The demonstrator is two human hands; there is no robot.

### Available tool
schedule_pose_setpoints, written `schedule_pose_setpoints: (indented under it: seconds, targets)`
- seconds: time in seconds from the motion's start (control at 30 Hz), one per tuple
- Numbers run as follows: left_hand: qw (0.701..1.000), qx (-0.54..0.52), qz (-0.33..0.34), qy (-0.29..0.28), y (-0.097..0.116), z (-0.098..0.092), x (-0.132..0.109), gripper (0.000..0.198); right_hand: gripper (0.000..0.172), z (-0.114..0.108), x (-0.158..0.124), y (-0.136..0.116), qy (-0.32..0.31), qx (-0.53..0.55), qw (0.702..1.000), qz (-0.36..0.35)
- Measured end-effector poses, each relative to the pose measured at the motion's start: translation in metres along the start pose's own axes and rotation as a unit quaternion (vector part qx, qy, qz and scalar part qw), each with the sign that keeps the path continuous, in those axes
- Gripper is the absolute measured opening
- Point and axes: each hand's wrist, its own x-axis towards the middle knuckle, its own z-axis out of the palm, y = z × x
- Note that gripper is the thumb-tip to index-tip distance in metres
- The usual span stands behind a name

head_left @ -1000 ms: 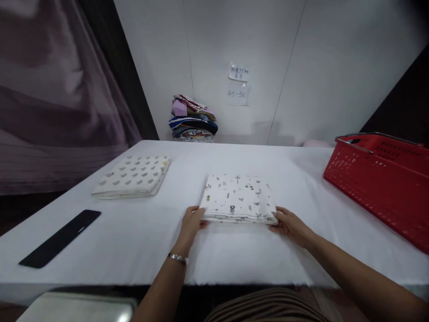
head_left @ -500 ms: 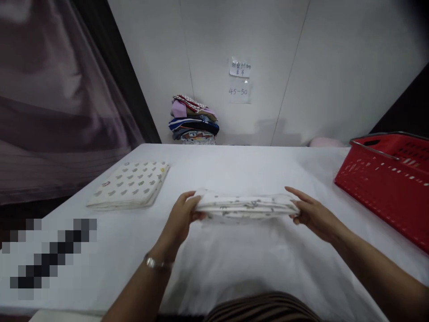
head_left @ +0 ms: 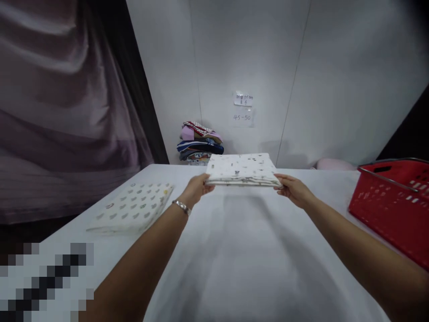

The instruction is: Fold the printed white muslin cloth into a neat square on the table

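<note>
A folded white cloth [head_left: 239, 167] with a small scattered print is held level above the far half of the white table [head_left: 234, 250]. My left hand [head_left: 197, 187] pinches its near left corner, and my right hand [head_left: 291, 188] grips the near right corner. The layered folds of the cloth face me along its front edge. To the left, a second folded white cloth [head_left: 134, 205] with grey motifs lies flat on the table, apart from both hands. A bracelet circles my left wrist.
On the right of the table stands a red plastic basket [head_left: 392, 205] with a metal handle. Beyond the far edge, a pile of folded clothes [head_left: 201, 143] rests near the wall. A pinkish curtain [head_left: 67, 112] hangs at the left.
Both hands have carried the folded cloth forward, away from my body, and its printed top face now shows. The view has tilted upward. The second cloth stays put.
</note>
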Motion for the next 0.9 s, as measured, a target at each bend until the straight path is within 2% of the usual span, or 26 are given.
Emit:
schedule_pose_setpoints:
  seconds: [0.1, 0.2, 0.27, 0.4, 0.47, 0.53, 0.6, 0.63, 0.73, 0.8, 0.83, 0.9]
  targets:
    - [0.992, 0.060, -0.105, 0.035, -0.072, -0.022, -0.008, 0.005, 0.022, -0.009, -0.007, 0.064, 0.015, -0.050, 0.992, 0.113]
    - [0.985, 0.079, -0.149, 0.046, -0.116, -0.038, -0.023, 0.004, 0.019, -0.015, -0.023, 0.106, 0.027, -0.086, 0.981, 0.172]
    - [0.984, 0.086, -0.149, 0.053, -0.127, -0.044, -0.031, 0.010, 0.020, -0.018, -0.032, 0.115, 0.026, -0.080, 0.981, 0.172]
    - [0.974, 0.177, -0.107, 0.092, -0.134, -0.048, -0.038, 0.039, 0.028, -0.022, -0.041, 0.113, 0.013, -0.075, 0.980, 0.186]
    - [0.958, 0.258, -0.071, 0.099, -0.137, -0.050, -0.041, 0.046, 0.031, -0.024, -0.044, 0.110, 0.010, -0.096, 0.976, 0.194]
    - [0.929, 0.355, -0.030, 0.100, -0.138, -0.054, -0.044, 0.047, 0.034, -0.027, -0.045, 0.108, 0.004, -0.154, 0.969, 0.193]
    - [0.882, 0.460, 0.007, 0.101, -0.136, -0.057, -0.048, 0.048, 0.032, -0.031, -0.048, 0.108, -0.003, -0.265, 0.952, 0.151]
    - [0.855, 0.508, 0.031, 0.102, -0.135, -0.058, -0.050, 0.048, 0.030, -0.033, -0.049, 0.108, -0.002, -0.335, 0.936, 0.106]
    - [0.777, 0.603, 0.160, 0.085, -0.129, -0.055, -0.056, 0.040, 0.027, -0.031, -0.054, 0.109, 0.005, -0.501, 0.860, -0.096]
    - [0.736, 0.621, 0.267, 0.038, -0.128, -0.046, -0.058, 0.029, 0.027, -0.023, -0.056, 0.111, -0.021, -0.533, 0.818, -0.216]
    - [0.721, 0.622, 0.306, 0.005, -0.128, -0.040, -0.057, 0.025, 0.027, -0.018, -0.056, 0.112, -0.046, -0.533, 0.805, -0.257]
    - [0.703, 0.618, 0.345, -0.064, -0.130, -0.027, -0.054, 0.021, 0.028, -0.006, -0.053, 0.114, -0.099, -0.534, 0.784, -0.302]
